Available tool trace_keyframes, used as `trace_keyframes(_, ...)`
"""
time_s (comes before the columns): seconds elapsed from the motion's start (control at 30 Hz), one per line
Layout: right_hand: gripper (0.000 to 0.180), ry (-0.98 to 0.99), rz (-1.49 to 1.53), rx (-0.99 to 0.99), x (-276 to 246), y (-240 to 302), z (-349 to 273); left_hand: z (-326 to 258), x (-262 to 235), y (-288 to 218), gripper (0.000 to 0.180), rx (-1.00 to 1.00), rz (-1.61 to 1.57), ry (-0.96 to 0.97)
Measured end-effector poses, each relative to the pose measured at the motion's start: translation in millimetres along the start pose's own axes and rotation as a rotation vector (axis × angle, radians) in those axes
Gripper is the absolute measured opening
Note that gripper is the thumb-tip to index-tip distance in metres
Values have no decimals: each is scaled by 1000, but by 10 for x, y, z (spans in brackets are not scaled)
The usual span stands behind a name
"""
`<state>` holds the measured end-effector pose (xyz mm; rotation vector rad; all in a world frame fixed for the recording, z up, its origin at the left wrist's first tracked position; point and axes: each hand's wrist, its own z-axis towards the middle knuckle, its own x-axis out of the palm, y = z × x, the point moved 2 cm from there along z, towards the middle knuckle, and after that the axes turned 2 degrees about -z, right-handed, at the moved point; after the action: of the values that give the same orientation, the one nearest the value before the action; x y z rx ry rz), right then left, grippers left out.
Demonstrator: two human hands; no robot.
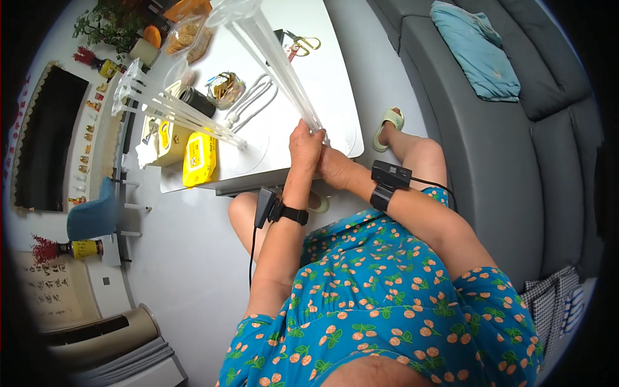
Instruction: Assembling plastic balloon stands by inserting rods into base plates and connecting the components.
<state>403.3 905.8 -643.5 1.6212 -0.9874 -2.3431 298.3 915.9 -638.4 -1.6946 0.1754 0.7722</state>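
Observation:
At the table's near edge, my left hand (304, 148) is closed around the lower ends of a bundle of clear plastic rods, a balloon stand (284, 72). The rods lean up and away to the left, spreading toward pale cups at the top. My right hand (340, 169) is closed against the same lower end, just beside the left; its fingertips are mostly hidden. A clear round base (347, 137) shows faintly on the tabletop at the hands. Left of them stands a second clear balloon stand (187, 116), its rods tilted in the picture, with its own transparent round base (255, 158).
The white table (322, 71) holds a yellow wipes pack (200, 159), tissue box (169, 145), dark cup (196, 101), clear jar (225, 89), white cable (255, 100), gold-handled scissors (304, 44) and snack container (188, 40). A grey sofa (464, 142) lies right; a blue chair (97, 209) left.

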Motion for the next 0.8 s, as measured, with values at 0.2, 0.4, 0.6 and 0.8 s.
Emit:
trace_keyframes(0.2, 24, -277, -101, -325, -388, -67, -463, -117, 259, -305, 32, 25, -247, -180)
trace_keyframes(0.4, 25, -379, -85, -240, -460, -188, -783, -19, 615, -279, 14, -2, -716, -66)
trace_keyframes(0.6, 30, -415, -165, -279, -602, -134, -1084, -159, 330, -308, 13, 96, -781, -135)
trace_keyframes(0.8, 36, -588, 427, 308, -737, -279, -1409, -504, -71, -799, 10, 265, -927, -101)
